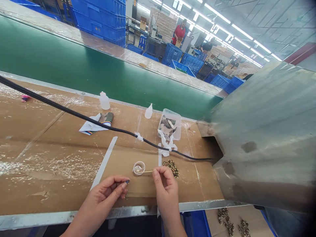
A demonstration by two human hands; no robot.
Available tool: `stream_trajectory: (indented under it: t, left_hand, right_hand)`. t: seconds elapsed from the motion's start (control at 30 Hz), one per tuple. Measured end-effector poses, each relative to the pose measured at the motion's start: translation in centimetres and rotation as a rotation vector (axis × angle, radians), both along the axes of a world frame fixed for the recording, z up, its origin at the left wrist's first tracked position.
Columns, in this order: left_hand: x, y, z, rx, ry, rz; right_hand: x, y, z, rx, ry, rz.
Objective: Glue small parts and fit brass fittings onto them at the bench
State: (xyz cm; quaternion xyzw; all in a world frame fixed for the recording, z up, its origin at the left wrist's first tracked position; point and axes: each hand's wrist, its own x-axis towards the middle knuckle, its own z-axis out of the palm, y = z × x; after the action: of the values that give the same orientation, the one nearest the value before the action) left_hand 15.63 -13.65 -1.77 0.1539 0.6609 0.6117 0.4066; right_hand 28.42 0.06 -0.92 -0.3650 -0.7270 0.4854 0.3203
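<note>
My left hand (pixel 110 192) pinches a small dark blue piece (pixel 127 181) between thumb and fingertips; its kind is too small to make out. In my right hand (pixel 166 187) is a thin wooden stick (pixel 148 171), held by its end between thumb and index finger. The stick's other end reaches into a small round clear cup (pixel 138 168), which stands on the brown cardboard sheet (pixel 123 154). Just beyond my right hand lies a pile of small gold-and-dark pieces (pixel 174 168).
A black cable (pixel 118 130) crosses above the bench. Behind it stand two white squeeze bottles (pixel 104 101), a folded cloth (pixel 97 123) and a clear plastic box (pixel 179 125). A green conveyor belt (pixel 98 69) runs beyond. On the right rises a metal housing (pixel 259 131).
</note>
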Motion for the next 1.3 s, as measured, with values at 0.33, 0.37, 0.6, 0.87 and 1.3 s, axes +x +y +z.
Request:
stream_trajectory:
  t: [0.33,0.37,0.6,0.87,1.3]
  left_hand:
    - [0.1,-0.4,-0.5,0.040,-0.031,-0.022]
    - [0.0,-0.4,-0.5,0.039,-0.030,-0.022]
    - [0.0,-0.3,-0.7,0.053,-0.015,-0.033]
    - [0.4,-0.7,-1.5,0.080,0.042,-0.048]
    - [0.2,-0.6,-2.4,0.102,0.235,-0.018]
  right_hand:
    - [0.2,-1.7,2.4,0.196,-0.027,0.116]
    - [0.2,-1.7,2.3,0.206,-0.037,0.122]
    - [0.4,-1.9,2.0,0.272,-0.065,0.162]
    - [0.8,-2.0,3.3,0.436,-0.121,0.247]
    - [-0.1,0.4,2.2,0.534,-0.146,0.095]
